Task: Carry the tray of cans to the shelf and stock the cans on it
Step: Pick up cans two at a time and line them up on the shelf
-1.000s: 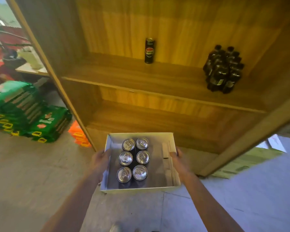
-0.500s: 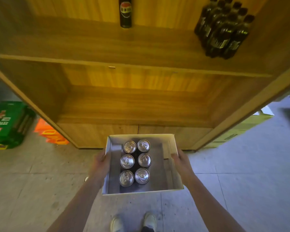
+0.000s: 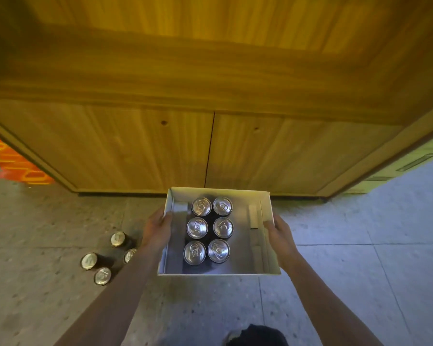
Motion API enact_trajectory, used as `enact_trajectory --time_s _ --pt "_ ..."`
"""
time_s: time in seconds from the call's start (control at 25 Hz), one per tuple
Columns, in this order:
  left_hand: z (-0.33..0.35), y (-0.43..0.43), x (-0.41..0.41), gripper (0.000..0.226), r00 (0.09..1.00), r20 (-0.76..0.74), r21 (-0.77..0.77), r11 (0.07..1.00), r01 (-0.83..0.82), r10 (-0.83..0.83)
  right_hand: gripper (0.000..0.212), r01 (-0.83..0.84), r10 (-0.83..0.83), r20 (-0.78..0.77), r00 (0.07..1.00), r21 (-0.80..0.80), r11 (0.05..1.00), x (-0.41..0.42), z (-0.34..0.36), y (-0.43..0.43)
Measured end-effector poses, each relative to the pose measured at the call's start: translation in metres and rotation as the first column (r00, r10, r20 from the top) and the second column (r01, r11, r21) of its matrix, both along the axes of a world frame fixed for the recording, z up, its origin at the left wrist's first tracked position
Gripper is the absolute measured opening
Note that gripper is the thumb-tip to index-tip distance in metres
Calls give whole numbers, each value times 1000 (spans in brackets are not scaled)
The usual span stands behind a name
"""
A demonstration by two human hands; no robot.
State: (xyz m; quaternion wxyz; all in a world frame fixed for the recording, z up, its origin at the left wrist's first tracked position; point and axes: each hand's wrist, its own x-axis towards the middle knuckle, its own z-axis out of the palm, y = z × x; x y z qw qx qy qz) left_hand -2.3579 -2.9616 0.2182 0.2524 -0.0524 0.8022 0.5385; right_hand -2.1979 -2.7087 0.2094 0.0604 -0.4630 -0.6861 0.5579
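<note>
Facing cabinet doors (image 3: 135, 146) over speckled floor (image 3: 360, 270), we grip the cardboard tray (image 3: 218, 273) (six cans (image 3: 223, 227)) with left hand (image 3: 158, 231) and right hand (image 3: 280, 236).

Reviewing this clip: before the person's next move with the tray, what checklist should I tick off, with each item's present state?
1. Left hand grips the tray by its left wall: ok.
2. Right hand grips its right wall: ok.
3. All six cans stand upright inside: ok.
4. Four floor cans stand to the left, apart from the tray: ok.
5. Shelf board lies ahead of the tray: ok.
6. Tray held level: cannot tell.
</note>
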Motion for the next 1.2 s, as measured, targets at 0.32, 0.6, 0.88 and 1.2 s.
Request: enact_trajectory --time_s 0.32,0.6,0.88,1.2 --pt "-201 15 -19 21 998 38 42 998 -46 45 26 22 -22 -4 1000 -8 1000 -22 -206 17" --pt "-253 25 -37 29 995 47 40 996 -85 83 36 -11 11 -2 1000 -8 1000 -47 -263 28" --pt "-275 22 -46 28 995 29 60 994 -95 93 29 -8 8 6 1000 44 999 -52 -284 25" --pt "-273 16 -38 33 990 -120 -44 997 63 -67 31 -24 23 26 999 71 997 -50 -281 24"
